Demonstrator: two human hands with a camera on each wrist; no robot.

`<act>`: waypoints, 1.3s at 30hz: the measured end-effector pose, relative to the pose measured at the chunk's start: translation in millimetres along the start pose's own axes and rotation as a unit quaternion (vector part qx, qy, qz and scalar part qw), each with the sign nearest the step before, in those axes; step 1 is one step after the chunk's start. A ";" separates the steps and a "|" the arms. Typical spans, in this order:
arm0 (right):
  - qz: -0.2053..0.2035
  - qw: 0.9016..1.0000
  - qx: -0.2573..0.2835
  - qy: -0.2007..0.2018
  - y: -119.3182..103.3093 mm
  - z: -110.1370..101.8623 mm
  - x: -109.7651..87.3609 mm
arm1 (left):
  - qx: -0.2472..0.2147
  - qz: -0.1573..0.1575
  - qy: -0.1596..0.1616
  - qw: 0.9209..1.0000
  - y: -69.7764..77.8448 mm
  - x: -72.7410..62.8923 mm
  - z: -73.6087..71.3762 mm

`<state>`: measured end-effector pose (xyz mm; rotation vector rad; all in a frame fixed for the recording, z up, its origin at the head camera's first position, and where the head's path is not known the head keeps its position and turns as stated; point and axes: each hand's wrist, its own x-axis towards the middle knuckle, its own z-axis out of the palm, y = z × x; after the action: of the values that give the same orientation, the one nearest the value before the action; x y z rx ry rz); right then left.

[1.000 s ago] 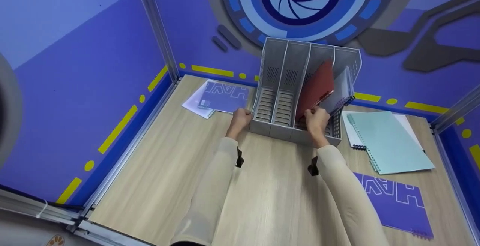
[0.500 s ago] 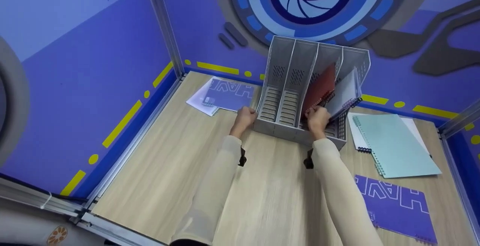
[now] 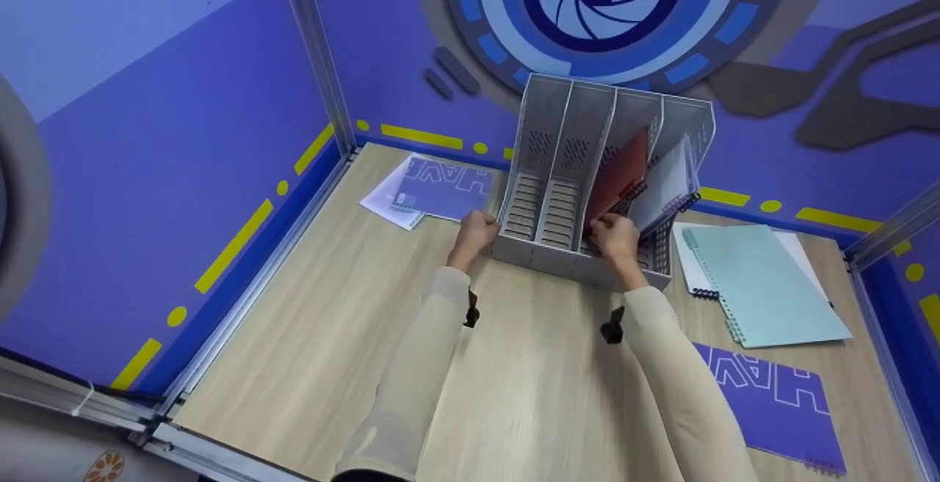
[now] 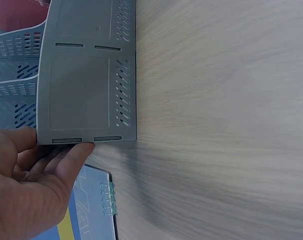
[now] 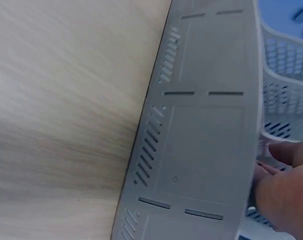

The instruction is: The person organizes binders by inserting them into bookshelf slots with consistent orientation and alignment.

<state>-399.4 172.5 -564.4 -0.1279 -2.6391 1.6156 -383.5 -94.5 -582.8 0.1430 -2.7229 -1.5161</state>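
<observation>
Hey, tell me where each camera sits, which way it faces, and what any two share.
Head: on the person's head, facing forward and down at the gray file rack; both sleeves, left hand and right hand show.
Left wrist: on that wrist, facing the rack's front and the table; the left hand shows.
Right wrist: on that wrist, close on the rack's front; part of the right hand shows.
Head and left wrist share the red notebook.

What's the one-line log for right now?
left hand: grips front left corner of organizer; right hand: holds red notebook; red notebook: tilted, third slot from left
</observation>
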 end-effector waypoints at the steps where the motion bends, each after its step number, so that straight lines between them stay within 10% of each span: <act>1: -0.004 1.000 0.000 -0.012 -1.6 -1.7 -4.2 | -0.003 0.003 0.002 1.000 -0.1 -0.5 -0.2; 20: -0.005 0.980 0.195 -0.044 19.4 -40.9 -99.7 | 0.000 0.005 0.006 1.000 -0.3 -0.6 2.7; 39: 0.036 0.985 0.166 0.009 94.5 -91.8 -175.6 | 0.080 -0.014 0.022 0.996 10.2 -28.2 29.5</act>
<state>-212.7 280.3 -605.9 -0.2254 -2.3337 2.0388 -358.0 -61.6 -589.0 0.2167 -2.8167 -1.2830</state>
